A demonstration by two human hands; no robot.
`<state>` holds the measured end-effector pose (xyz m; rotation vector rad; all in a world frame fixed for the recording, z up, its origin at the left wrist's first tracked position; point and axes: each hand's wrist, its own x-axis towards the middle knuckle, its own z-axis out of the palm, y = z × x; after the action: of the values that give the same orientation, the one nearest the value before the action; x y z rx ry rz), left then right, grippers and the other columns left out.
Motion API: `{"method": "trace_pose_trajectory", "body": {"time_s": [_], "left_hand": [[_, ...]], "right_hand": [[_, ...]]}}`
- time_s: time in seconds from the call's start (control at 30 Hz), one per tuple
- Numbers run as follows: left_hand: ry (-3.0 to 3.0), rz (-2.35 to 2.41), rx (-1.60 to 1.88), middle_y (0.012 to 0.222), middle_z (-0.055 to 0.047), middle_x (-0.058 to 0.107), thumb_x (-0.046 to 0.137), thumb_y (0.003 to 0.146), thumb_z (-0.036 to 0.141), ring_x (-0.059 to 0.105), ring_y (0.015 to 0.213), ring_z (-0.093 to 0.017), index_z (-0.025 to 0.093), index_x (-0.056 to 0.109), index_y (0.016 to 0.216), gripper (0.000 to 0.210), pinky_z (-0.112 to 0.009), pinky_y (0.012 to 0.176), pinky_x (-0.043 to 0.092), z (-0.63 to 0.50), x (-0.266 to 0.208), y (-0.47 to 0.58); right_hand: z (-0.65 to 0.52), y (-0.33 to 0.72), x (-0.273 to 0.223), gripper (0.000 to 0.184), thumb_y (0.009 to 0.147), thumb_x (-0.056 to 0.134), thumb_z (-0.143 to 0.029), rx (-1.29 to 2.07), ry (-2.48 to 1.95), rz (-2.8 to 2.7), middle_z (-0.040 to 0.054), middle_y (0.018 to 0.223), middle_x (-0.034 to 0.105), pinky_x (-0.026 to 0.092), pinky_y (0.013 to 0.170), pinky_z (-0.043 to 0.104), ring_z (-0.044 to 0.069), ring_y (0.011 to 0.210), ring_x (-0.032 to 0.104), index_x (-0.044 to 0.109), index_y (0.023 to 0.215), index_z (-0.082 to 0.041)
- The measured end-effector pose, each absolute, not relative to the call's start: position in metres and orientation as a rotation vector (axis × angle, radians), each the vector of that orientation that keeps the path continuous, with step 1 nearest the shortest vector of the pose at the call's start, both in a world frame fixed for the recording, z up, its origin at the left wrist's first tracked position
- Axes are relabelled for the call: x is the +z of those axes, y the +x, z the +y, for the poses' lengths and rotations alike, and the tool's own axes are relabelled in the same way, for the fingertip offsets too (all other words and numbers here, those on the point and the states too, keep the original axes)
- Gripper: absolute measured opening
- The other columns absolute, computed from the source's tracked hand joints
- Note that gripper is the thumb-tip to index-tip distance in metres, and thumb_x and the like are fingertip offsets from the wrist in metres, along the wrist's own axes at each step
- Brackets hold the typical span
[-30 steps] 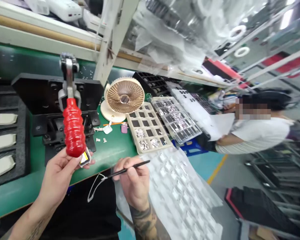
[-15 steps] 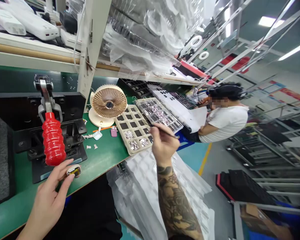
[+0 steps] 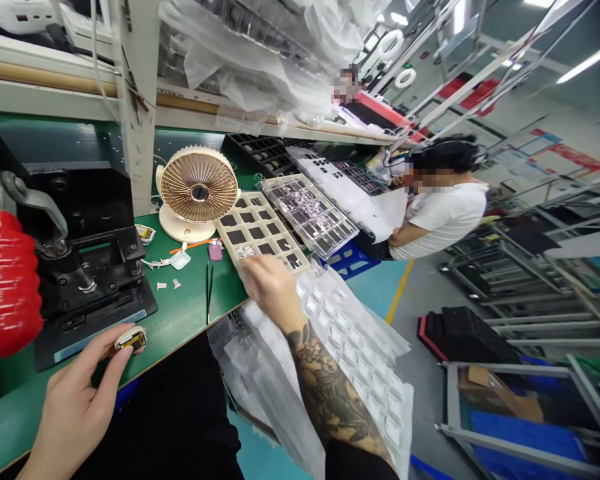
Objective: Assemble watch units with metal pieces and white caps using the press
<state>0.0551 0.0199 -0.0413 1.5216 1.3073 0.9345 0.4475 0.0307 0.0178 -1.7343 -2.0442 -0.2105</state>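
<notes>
A small pale case (image 3: 131, 340) with a yellow-and-dark inside is held just above the near edge of a green table (image 3: 180, 313), pinched between the thumb and fingers of the left hand (image 3: 83, 387). Beside it lie black tweezers (image 3: 209, 293), set down on the tabletop; half a second ago they were in the right hand (image 3: 270, 287). That hand, now without them, has come down to the near left corner of a cream tray (image 3: 235, 237) with square compartments, which suggests the work has turned from tool to bare fingers while the case waits in the other hand. The right hand is blurred and its fingertips are hidden, so whether they are spread or pressed together, and whether they hold anything, cannot be told. Silver scraps (image 3: 245, 252) show just past the knuckles, too small to identify. The case's inner parts are also hard to make out, partly covered by the thumb. Further out, a press with a red handle (image 3: 7, 287) is cut off by the left edge. A beige fan (image 3: 199, 190) stands behind the tweezers, and a clear tray (image 3: 307, 213) sits beyond the cream one. At right, a co-worker in a white shirt (image 3: 447, 217) sits near the bench, hands partly hidden.
</notes>
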Motion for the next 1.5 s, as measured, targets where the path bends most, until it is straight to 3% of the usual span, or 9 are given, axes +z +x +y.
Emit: {"method": "trace_pose_trajectory", "body": {"time_s": [0.13,0.33,0.5,0.63,0.77,0.97,1.17,1.33,1.5], "left_hand": [[1.520,1.311,0.897,0.132,-0.005,0.086,0.075,0.106,0.056,0.083,0.117,-0.030,0.032,0.076,0.143,0.044,-0.044,0.115,0.061,0.017,-0.041,0.054],[1.426,1.251,0.897,0.134,-0.008,0.085,0.073,0.108,0.056,0.081,0.121,-0.030,0.027,0.072,0.139,0.043,-0.044,0.113,0.060,0.020,-0.030,0.060],[1.325,1.193,0.947,0.137,-0.014,0.084,0.077,0.105,0.055,0.084,0.103,-0.028,0.023,0.072,0.127,0.039,-0.039,0.096,0.064,0.026,-0.020,0.062],[1.218,1.092,0.968,0.135,-0.015,0.084,0.073,0.111,0.049,0.081,0.093,-0.023,0.022,0.064,0.126,0.032,-0.035,0.085,0.061,0.027,-0.011,0.065],[1.242,0.972,0.984,0.125,-0.012,0.084,0.067,0.115,0.043,0.075,0.086,-0.018,0.022,0.061,0.124,0.024,-0.033,0.085,0.058,0.028,-0.009,0.066],[1.447,1.039,0.934,0.104,-0.003,0.076,0.068,0.115,0.042,0.066,0.085,-0.017,0.025,0.071,0.122,0.019,-0.030,0.080,0.052,0.030,-0.011,0.063],[1.639,1.059,0.948,0.098,-0.002,0.074,0.075,0.111,0.039,0.058,0.078,-0.015,0.026,0.084,0.118,0.018,-0.030,0.071,0.045,0.031,-0.007,0.065],[1.672,1.037,0.957,0.098,-0.001,0.073,0.075,0.112,0.035,0.059,0.079,-0.015,0.028,0.084,0.121,0.015,-0.028,0.072,0.046,0.029,-0.008,0.064],[1.730,1.036,0.988,0.101,0.000,0.073,0.076,0.111,0.034,0.059,0.079,-0.014,0.030,0.083,0.121,0.014,-0.026,0.072,0.047,0.028,-0.014,0.062]], "right_hand": [[0.051,0.488,0.033,0.027,0.109,0.059,-0.017,-0.115,-1.812,-1.981,0.0116,0.118,0.079,0.059,0.098,0.046,0.029,0.110,0.073,0.082,0.121,-0.022],[0.083,0.492,0.035,0.021,0.104,0.067,-0.014,0.122,-1.751,-2.180,0.0092,0.111,0.080,0.060,0.100,0.042,0.025,0.105,0.074,0.086,0.108,-0.023],[0.087,0.490,0.034,0.019,0.103,0.062,-0.014,0.061,-1.789,-2.130,0.0098,0.108,0.077,0.057,0.094,0.037,0.023,0.101,0.072,0.080,0.104,-0.020],[0.078,0.493,0.031,0.014,0.101,0.060,-0.018,-0.064,-1.858,-1.986,0.0100,0.095,0.075,0.051,0.083,0.037,0.024,0.087,0.068,0.075,0.102,-0.018],[0.072,0.500,0.022,0.020,0.104,0.061,-0.026,-0.186,-1.835,-1.923,0.0131,0.105,0.080,0.052,0.087,0.039,0.027,0.093,0.071,0.079,0.110,-0.019],[0.071,0.503,0.012,0.015,0.102,0.065,-0.027,-0.312,-1.788,-1.914,0.0082,0.101,0.082,0.056,0.086,0.038,0.025,0.089,0.074,0.078,0.109,-0.022],[0.074,0.496,0.014,0.010,0.098,0.068,-0.024,-0.287,-1.735,-1.936,0.0046,0.095,0.079,0.056,0.083,0.036,0.022,0.085,0.073,0.077,0.102,-0.023],[0.076,0.491,0.017,0.019,0.104,0.063,-0.025,-0.198,-1.697,-1.910,0.0077,0.100,0.080,0.059,0.085,0.038,0.023,0.088,0.074,0.081,0.109,-0.022],[0.074,0.494,0.017,0.012,0.106,0.066,-0.027,-0.147,-1.735,-1.921,0.0062,0.099,0.081,0.059,0.084,0.036,0.022,0.086,0.073,0.078,0.105,-0.023]]}}
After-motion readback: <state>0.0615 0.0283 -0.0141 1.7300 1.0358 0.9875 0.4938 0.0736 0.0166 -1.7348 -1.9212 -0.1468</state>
